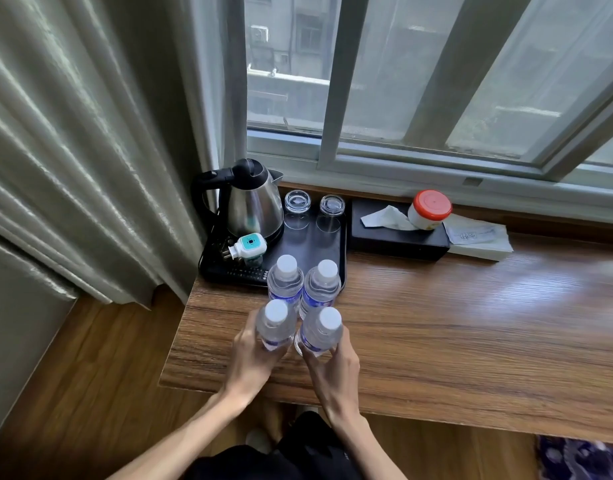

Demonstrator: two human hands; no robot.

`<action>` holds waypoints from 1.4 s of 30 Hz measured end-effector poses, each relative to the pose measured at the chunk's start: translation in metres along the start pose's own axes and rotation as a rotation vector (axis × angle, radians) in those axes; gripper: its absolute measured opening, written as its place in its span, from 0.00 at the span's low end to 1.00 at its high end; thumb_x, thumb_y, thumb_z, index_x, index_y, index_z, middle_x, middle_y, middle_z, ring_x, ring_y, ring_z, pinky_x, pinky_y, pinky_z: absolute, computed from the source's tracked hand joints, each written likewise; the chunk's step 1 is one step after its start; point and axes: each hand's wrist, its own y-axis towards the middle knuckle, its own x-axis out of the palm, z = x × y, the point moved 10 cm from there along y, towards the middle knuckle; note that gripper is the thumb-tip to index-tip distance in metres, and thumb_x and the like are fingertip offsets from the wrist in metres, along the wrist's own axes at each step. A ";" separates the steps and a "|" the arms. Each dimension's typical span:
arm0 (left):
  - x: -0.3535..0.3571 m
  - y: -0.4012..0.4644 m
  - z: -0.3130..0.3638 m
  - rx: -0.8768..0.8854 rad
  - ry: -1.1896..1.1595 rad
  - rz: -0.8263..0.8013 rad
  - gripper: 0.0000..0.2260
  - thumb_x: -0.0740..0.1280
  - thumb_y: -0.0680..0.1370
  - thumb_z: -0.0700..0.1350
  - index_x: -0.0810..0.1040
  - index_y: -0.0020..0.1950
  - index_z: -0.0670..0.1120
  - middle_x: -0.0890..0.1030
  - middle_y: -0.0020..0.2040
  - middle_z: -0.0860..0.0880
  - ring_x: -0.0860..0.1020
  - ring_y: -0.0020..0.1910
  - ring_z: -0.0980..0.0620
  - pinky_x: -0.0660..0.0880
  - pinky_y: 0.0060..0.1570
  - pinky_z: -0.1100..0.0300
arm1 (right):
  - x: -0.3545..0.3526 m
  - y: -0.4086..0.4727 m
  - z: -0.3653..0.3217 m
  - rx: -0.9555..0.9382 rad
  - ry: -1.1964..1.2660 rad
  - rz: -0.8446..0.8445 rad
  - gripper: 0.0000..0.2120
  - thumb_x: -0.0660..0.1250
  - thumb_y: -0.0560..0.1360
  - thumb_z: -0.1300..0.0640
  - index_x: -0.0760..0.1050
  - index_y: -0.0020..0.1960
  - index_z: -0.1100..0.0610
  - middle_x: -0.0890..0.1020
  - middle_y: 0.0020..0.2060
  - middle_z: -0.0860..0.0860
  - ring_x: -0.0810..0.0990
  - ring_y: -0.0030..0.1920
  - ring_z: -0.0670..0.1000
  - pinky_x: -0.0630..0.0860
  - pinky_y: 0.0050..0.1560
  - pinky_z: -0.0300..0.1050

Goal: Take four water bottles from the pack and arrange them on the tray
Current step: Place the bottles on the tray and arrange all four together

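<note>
Hands (253, 355) on bottles (275, 329), wooden table (436, 323), window (419, 81).

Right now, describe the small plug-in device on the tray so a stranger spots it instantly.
Find the black tray at the desk's left end, under the window. In front of the steel kettle lies the plug-in device: white, teal-faced, metal prongs pointing left.

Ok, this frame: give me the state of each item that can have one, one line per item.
Left hand: gripping the near-left bottle, upright, capped.
Right hand: gripping the near-right bottle, upright, capped.
Two far bottles: upright, capped, at the tray's front edge.
Kettle: lid closed, on tray.
Two glasses: upside down.
Jar: lid on.
</note>
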 end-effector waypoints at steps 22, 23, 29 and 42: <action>-0.087 0.142 0.102 0.178 -0.001 0.138 0.30 0.83 0.62 0.46 0.79 0.61 0.45 0.85 0.51 0.54 0.84 0.49 0.59 0.79 0.52 0.67 | -0.080 0.138 -0.052 -0.090 0.076 0.043 0.26 0.83 0.63 0.53 0.80 0.57 0.57 0.86 0.45 0.44 0.84 0.42 0.36 0.80 0.43 0.33; -0.075 0.151 0.108 0.194 0.020 0.104 0.29 0.83 0.62 0.45 0.79 0.61 0.44 0.85 0.51 0.53 0.84 0.48 0.60 0.78 0.51 0.69 | -0.075 0.147 -0.056 -0.088 0.072 0.038 0.25 0.83 0.63 0.52 0.80 0.56 0.56 0.86 0.45 0.45 0.85 0.42 0.37 0.81 0.43 0.34; -0.006 0.187 0.123 0.223 0.117 -0.087 0.25 0.82 0.63 0.48 0.80 0.57 0.47 0.87 0.48 0.53 0.84 0.46 0.63 0.82 0.49 0.58 | -0.037 0.189 -0.066 -0.085 0.026 -0.047 0.25 0.81 0.63 0.49 0.78 0.56 0.53 0.86 0.47 0.45 0.84 0.46 0.40 0.83 0.48 0.48; 0.048 0.218 0.074 0.110 0.150 -0.168 0.26 0.79 0.63 0.51 0.78 0.57 0.49 0.86 0.49 0.54 0.83 0.49 0.59 0.80 0.45 0.60 | 0.003 0.221 -0.035 -0.068 0.003 -0.070 0.24 0.78 0.64 0.44 0.76 0.56 0.50 0.85 0.48 0.44 0.83 0.47 0.43 0.81 0.47 0.48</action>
